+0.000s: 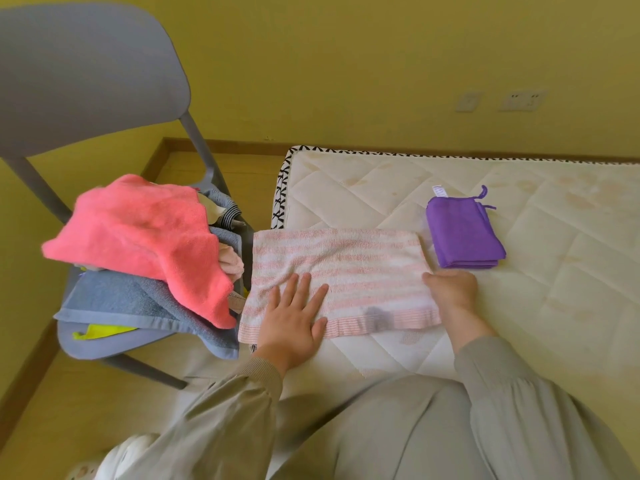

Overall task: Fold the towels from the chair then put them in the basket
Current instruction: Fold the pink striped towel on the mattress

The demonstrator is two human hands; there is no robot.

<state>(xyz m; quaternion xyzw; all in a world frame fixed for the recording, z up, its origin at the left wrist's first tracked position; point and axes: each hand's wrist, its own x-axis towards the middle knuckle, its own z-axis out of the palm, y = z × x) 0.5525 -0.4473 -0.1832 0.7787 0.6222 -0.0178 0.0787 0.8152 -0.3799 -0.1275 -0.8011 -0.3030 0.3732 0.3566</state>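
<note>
Pink-striped towel (346,265) lies under the flat left hand (294,323), right hand (450,289) gripping its edge.

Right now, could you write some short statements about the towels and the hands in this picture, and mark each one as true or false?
1. The left hand lies flat on the striped towel. True.
2. The purple towel lies on the chair. False: it lies folded on the mattress, to the right of the striped towel.
3. The right hand holds the right edge of the striped towel. True.
4. The grey-blue towel is on top of the pile on the chair. False: the coral towel is on top and lies over it.
</note>
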